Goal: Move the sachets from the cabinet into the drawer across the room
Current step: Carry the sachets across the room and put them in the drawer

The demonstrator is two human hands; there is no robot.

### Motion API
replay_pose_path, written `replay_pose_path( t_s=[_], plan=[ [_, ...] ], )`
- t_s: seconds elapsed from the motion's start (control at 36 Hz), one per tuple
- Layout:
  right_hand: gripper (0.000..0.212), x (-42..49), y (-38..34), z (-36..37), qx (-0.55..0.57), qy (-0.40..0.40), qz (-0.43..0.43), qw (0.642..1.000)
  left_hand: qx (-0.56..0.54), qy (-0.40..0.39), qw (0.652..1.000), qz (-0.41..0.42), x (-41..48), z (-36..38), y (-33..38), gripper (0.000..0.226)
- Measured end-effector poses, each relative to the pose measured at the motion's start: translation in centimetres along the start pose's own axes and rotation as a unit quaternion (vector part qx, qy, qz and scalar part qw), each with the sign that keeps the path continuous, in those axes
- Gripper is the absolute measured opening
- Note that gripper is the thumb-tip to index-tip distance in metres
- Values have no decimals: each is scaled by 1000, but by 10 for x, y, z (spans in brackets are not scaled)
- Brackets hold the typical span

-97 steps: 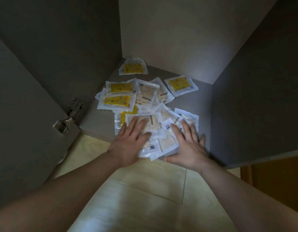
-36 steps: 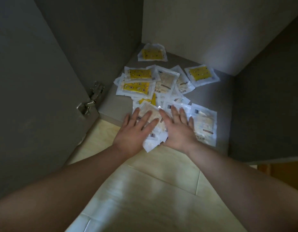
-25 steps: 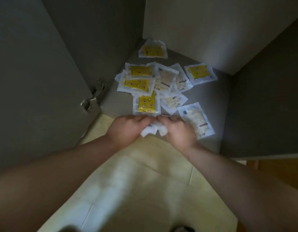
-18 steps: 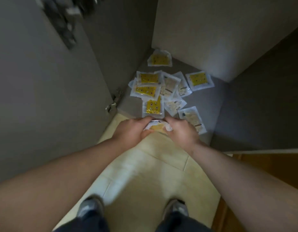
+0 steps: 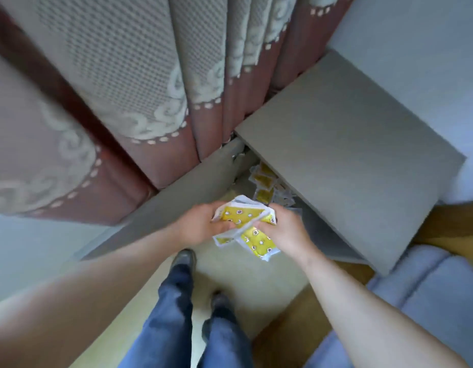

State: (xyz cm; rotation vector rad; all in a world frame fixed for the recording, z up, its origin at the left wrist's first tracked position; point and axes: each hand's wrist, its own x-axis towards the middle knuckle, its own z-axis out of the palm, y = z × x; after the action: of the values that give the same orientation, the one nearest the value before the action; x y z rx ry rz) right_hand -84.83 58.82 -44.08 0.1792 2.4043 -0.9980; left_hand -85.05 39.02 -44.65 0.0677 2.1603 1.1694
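Observation:
A bunch of yellow and white sachets [image 5: 243,216] is held in front of me, above the floor. My left hand [image 5: 197,225] grips its left side and my right hand [image 5: 285,229] grips its right side. One sachet [image 5: 258,244] hangs down below the bunch. More yellow sachets [image 5: 264,179] lie inside the low grey cabinet [image 5: 344,155], mostly hidden under its top. The drawer is not in view.
The open cabinet door [image 5: 177,192] stands to my left, edge on. Patterned red and beige curtains [image 5: 124,88] hang behind it. A grey cushioned seat [image 5: 416,288] is at the lower right. My legs and shoes [image 5: 182,261] stand on the pale floor.
Both hands gathered sachets off the cabinet floor and lifted the bunch out. I have stood up, so the view now looks down on the cabinet top, curtains and my legs.

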Motion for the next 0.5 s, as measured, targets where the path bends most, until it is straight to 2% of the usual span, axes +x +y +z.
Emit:
replay_pose_path(
  t_s=[0.14,0.22,0.28,0.36,0.5],
  plan=[
    [11,-35,-62,-15,39,-57,-50,996,-145,103,983,-50,-81,-9,14,12],
    [13,-55,-95,-4,88,-89,-61,990,-225,160,959,-68,-132,-13,12,25],
    [12,-68,-115,9,96,-119,-65,986,-261,201,942,-73,-164,-15,7,18],
    [8,-88,-149,35,103,-165,-67,979,-315,270,906,-78,-212,-17,-2,9],
    [10,-138,-211,98,122,-228,-84,962,-390,390,829,-96,-300,-18,-27,14]
  ],
)
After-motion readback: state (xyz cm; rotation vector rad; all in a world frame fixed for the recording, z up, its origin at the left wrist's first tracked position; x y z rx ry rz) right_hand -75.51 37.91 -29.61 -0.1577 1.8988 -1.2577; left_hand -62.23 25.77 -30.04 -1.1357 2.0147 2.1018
